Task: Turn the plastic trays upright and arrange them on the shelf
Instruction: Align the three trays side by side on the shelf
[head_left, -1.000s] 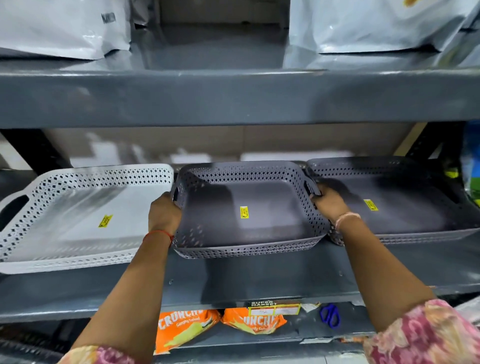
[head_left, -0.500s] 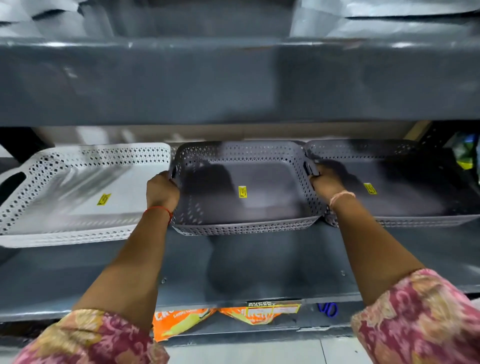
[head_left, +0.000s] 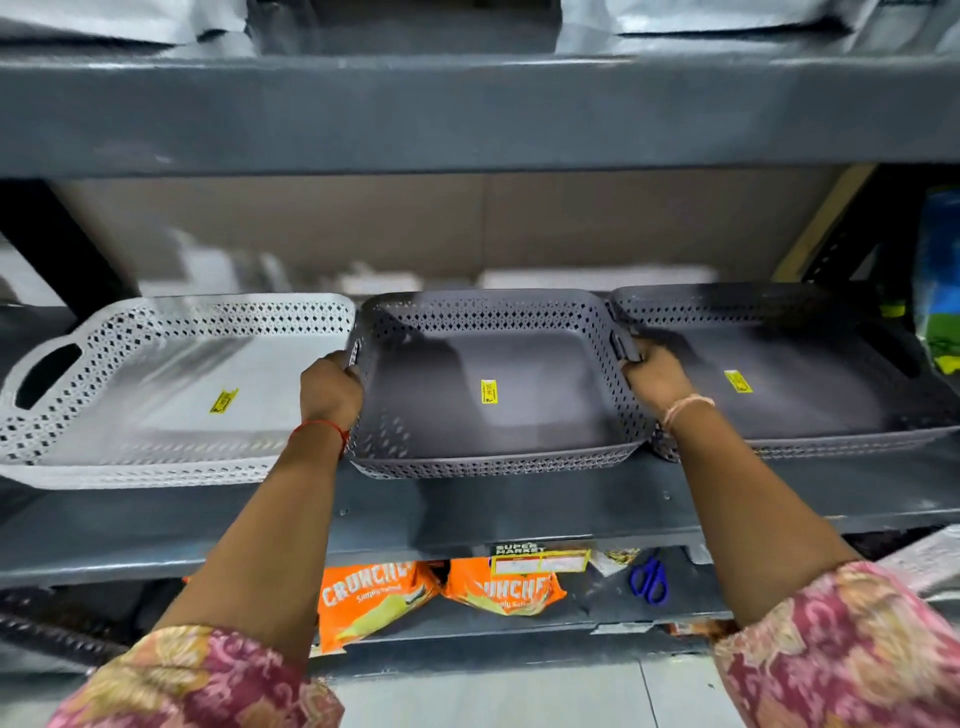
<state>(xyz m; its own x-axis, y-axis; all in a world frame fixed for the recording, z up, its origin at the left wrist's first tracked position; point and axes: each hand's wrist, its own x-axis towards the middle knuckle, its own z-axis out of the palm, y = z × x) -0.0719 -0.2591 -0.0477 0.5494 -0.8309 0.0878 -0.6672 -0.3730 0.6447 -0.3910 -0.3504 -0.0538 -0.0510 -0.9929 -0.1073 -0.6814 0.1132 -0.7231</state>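
Three perforated plastic trays stand upright side by side on the grey metal shelf (head_left: 493, 519). The white tray (head_left: 156, 395) is on the left, a dark grey tray (head_left: 493, 395) is in the middle and another dark grey tray (head_left: 810, 384) is on the right. Each carries a small yellow sticker inside. My left hand (head_left: 330, 389) grips the middle tray's left handle. My right hand (head_left: 655, 379) grips its right handle, squeezed against the right tray's side.
The shelf above (head_left: 467, 114) overhangs closely and holds grey plastic bags. Below are orange snack packets (head_left: 374, 597), a price label (head_left: 540, 561) and blue scissors (head_left: 649, 577). Colourful packets (head_left: 940, 291) sit at the far right. A strip of bare shelf lies before the trays.
The middle tray has been pushed back from the shelf's front, settling level with its neighbours. Both hands have stayed on its handles; the camera view shifted slightly.
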